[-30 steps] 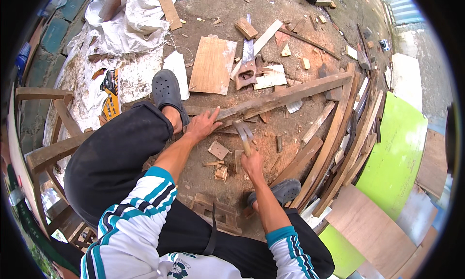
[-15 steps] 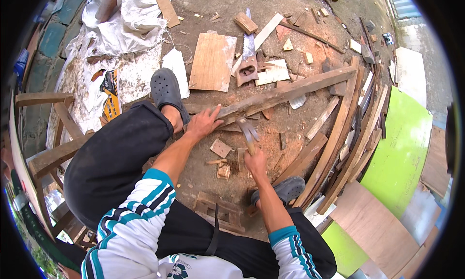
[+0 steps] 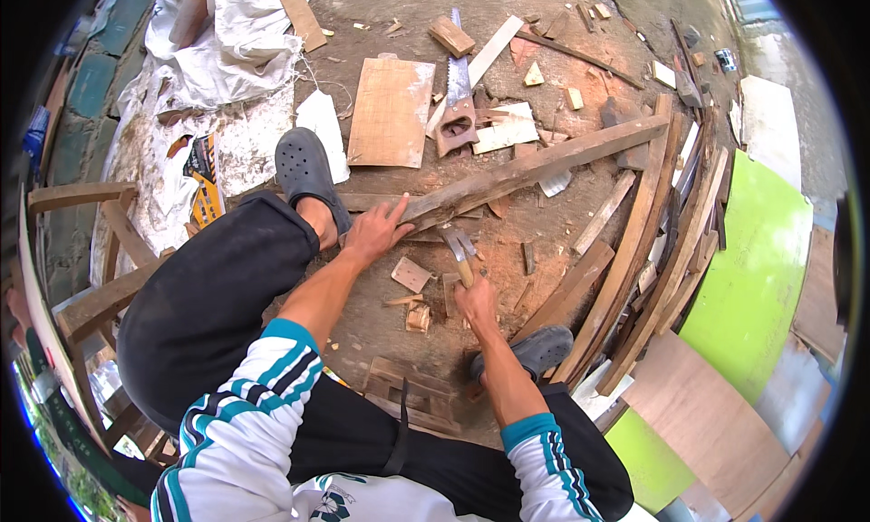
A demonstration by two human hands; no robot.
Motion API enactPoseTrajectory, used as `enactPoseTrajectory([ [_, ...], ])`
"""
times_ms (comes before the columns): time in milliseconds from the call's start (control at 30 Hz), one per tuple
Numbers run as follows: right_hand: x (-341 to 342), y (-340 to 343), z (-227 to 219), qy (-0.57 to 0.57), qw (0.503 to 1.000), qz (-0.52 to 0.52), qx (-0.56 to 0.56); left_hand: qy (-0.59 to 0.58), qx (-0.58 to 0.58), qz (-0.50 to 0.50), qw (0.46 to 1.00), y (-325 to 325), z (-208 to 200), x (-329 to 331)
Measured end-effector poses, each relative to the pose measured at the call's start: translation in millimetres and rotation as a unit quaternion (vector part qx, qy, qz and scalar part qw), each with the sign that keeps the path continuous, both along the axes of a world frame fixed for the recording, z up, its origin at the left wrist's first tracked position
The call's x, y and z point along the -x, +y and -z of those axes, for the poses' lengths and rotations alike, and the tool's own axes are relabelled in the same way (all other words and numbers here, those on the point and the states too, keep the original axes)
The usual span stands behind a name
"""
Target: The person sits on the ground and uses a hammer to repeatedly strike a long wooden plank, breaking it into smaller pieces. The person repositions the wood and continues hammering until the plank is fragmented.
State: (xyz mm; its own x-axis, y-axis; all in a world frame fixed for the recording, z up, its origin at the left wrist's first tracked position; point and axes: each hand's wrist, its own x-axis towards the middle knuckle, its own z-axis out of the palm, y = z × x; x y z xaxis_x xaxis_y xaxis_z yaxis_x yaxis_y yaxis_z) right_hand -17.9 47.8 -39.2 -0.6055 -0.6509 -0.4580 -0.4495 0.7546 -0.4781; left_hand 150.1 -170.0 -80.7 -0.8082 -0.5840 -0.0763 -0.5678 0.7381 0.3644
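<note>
Across the middle lies a long weathered wooden beam [image 3: 535, 167], slanting up to the right. My left hand [image 3: 373, 232] rests on the beam's near left end with its fingers spread. In my right hand [image 3: 477, 303] is a claw hammer [image 3: 460, 252], gripped by its wooden handle. The hammer's metal head is just below the beam; whether it touches the wood I cannot tell. My left foot in a dark clog [image 3: 310, 173] is beside the beam's left end. Small wood offcuts [image 3: 412, 275] are scattered on the ground between my hands and feet.
A handsaw [image 3: 458, 114] lies beyond the beam, next to a plywood piece [image 3: 390, 112]. Long timbers [image 3: 625, 259] are piled on the right, beside a lime-green panel [image 3: 748, 273]. White sacking [image 3: 227, 46] spreads at the far left. A wooden frame [image 3: 109, 295] stands at my left.
The hammer head has dropped slightly, away from the beam, and my right hand has shifted a little downward. My left hand stays on the beam.
</note>
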Motion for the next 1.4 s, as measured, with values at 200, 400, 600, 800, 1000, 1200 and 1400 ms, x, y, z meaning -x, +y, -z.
enactPoseTrajectory([
  [200, -4, 4, -25, -0.034, 0.993, 0.11, 0.033, -0.035, -0.03, -0.022, 0.999, -1, -6, -4],
  [400, -7, -1, -12, -0.029, 0.994, 0.068, 0.086, -0.051, -0.041, -0.01, 0.998, 3, -4, 2],
  [600, 0, -4, -25, -0.012, 0.999, 0.041, -0.017, -0.046, -0.046, -0.035, 0.997, -1, -1, -5],
  [800, -10, 2, -14, -0.033, 0.992, 0.061, 0.108, -0.035, -0.034, -0.015, 0.999, 1, -1, 1],
  [1000, 4, -2, -38, -0.031, 0.998, -0.002, -0.05, -0.051, -0.019, -0.013, 0.998, -3, -2, 1],
  [1200, -5, -34, -44, -0.03, 0.986, 0.059, 0.152, -0.012, -0.012, -0.004, 1.0, -1, 2, 0],
  [1400, 1, 17, -26, -0.016, 0.996, 0.045, -0.076, -0.045, -0.025, -0.012, 0.999, 3, 2, -5],
])
